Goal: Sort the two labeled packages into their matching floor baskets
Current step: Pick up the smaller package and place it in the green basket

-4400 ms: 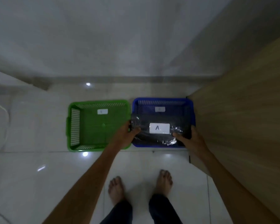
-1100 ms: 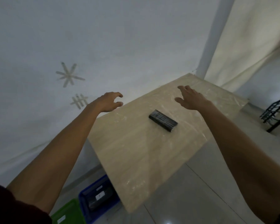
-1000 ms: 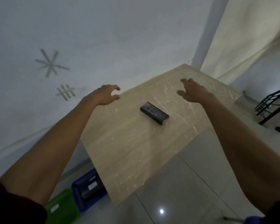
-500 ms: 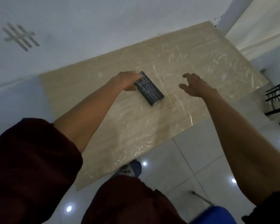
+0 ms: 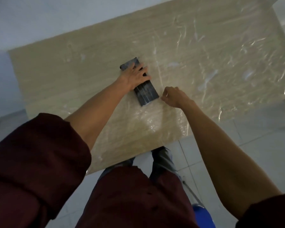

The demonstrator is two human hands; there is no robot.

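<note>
A dark, film-wrapped package [image 5: 144,89] is seen lying flat on the table [image 5: 204,63], covered mid-length by the left hand [image 5: 135,75], fingers spread over it, gripping it. The right hand [image 5: 173,96], loosely curled, is touching its near corner; a grasp cannot be confirmed. No label is visible. The wood-grain table is covered in plastic film; white floor tiles [image 5: 262,153] lie below.

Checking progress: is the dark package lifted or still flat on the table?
Flat: package lies on table, left hand on top.
</note>
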